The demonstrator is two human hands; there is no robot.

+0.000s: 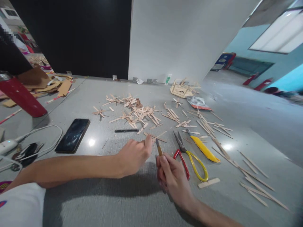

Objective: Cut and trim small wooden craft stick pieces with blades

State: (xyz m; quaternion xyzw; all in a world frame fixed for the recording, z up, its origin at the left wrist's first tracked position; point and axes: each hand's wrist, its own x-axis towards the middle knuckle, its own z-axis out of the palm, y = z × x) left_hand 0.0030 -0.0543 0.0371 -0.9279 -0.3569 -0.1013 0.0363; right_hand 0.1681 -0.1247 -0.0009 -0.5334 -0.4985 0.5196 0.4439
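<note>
The left hand pinches a thin stick at its fingertips; the right hand grips a knife just beside that pinch. Should the narrow stick twist, the knife could slip and nick the left hand.

The left hand pinches a thin stick; the right hand grips a knife, its blade up beside the left fingertips — whether it touches the stick is unclear. Just right of the knife lie open scissors, one handle red and one yellow, then a yellow cutter. Beyond the hands spread a pile of wood pieces and a pen. Farther left — a phone, a cable and a tilted red bottle.
</note>
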